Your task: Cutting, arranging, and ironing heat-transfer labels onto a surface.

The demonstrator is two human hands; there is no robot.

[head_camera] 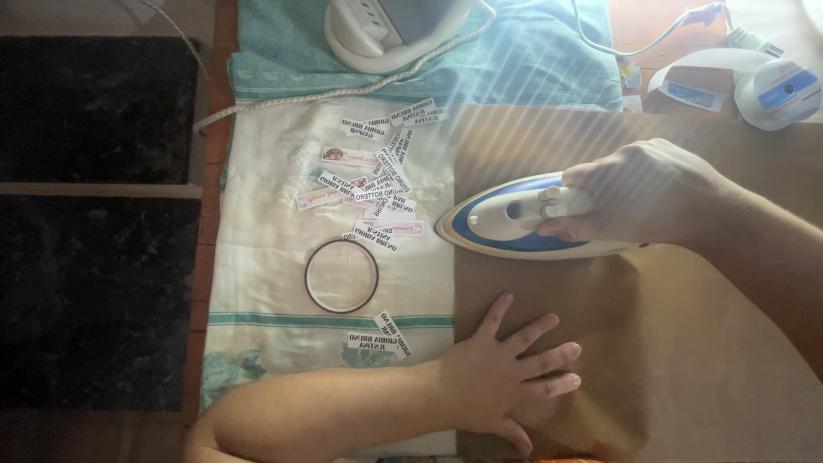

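My right hand [639, 193] grips the handle of a blue and white iron [506, 227], whose soleplate rests on a brown sheet of paper [686, 343] with its tip pointing left. My left hand [506, 373] lies flat with fingers spread on the paper's lower left part, just below the iron. Left of the paper, a pile of several small printed labels [377, 176] lies on a cream cloth [257, 223]. Two more labels [381, 334] sit near my left wrist.
A thin dark ring [341, 275] lies on the cloth below the labels. A white iron base [386, 30] with a cord stands on a teal towel [531, 60] at the top. A white tape dispenser [776, 90] sits top right. Dark stone surface [94, 257] lies left.
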